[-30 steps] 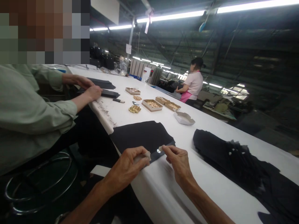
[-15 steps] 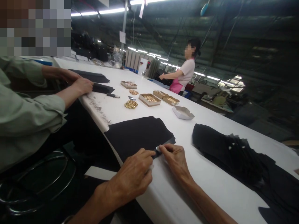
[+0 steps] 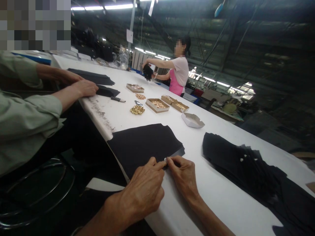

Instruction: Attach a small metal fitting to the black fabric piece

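A stack of black fabric pieces (image 3: pixel 147 141) lies flat at the table's near edge, in front of my hands. My left hand (image 3: pixel 145 188) is closed at the stack's near corner, its index finger reaching to the edge of the fabric; what its curled fingers hold, if anything, is hidden. From the other side my right hand (image 3: pixel 183 173) meets it, thumb and index finger pinched on a small pale piece (image 3: pixel 165 159) at the fabric's edge. The two hands' fingertips almost touch.
Small brass-coloured parts (image 3: pixel 137 109) lie heaped beyond the stack, near a cardboard box (image 3: pixel 157 109) of similar parts and a white box (image 3: pixel 193 120). More black pieces (image 3: pixel 233 160) spread to the right. A green-sleeved co-worker's hands (image 3: pixel 83 87) work at left; another person (image 3: pixel 178 70) stands across the table.
My left index finger has come over the fabric's edge, covering more of it, and both hands have sunk slightly in view. The person across the table has moved left and raised a black bundle.
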A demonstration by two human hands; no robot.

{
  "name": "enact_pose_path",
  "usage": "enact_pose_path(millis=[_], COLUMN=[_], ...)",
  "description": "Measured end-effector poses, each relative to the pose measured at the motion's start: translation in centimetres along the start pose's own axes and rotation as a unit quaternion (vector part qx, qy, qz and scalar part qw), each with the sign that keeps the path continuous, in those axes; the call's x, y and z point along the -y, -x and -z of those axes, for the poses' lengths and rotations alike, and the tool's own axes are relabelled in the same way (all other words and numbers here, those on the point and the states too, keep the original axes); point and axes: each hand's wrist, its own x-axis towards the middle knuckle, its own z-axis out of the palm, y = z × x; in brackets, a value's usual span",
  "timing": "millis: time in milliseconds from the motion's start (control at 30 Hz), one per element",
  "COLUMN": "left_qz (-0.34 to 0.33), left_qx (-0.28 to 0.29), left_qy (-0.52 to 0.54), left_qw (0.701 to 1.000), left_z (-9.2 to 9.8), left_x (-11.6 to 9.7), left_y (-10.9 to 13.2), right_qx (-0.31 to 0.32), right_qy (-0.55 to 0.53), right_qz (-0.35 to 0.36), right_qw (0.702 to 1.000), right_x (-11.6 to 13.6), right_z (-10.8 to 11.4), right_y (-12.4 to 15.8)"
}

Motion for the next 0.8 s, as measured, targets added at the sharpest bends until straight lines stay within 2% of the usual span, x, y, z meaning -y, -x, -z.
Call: enact_pose_path(millis=[267, 533, 800], left_qz=[0.008, -0.013, 0.012], left_qx=[0.012, 0.009, 0.012], left_qy=[0.006, -0.031, -0.029], left_qw=[1.000, 0.999, 0.999], left_z=[0.0, -2.0, -1.0], left_x=[-0.2, 1.2, 0.1], left_y=[-0.3, -0.2, -0.3], right_qx=[-0.005, -0.002, 0.023], right_qy=[0.046, 0.153, 0.211], right_qz=[0.017, 0.037, 0.039], right_qw=[0.999, 0.988, 0.976], right_x=[-0.3, -0.7, -0.3], right_z=[-0.2, -0.3, -0.2], right_y=[0.0, -0.3, -0.7])
